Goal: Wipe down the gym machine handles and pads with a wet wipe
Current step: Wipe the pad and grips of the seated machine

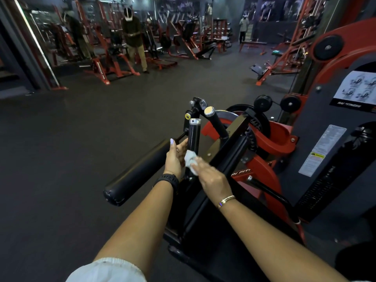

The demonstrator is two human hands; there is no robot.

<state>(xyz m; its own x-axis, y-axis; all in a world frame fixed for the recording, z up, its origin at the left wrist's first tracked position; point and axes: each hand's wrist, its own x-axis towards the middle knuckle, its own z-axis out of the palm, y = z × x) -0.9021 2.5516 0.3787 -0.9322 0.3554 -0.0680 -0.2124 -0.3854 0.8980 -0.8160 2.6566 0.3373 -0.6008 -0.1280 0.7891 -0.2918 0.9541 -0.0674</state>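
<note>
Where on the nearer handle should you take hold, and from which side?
Wrap the upper shaft of the handle, below its silver cap, coming from the left: it is a round, near-upright bar, and the wipe and right hand cover its lower right side.

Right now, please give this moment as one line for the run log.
step: wiping upright handle | left hand: holds it low down | right hand: presses wet wipe against it
</note>
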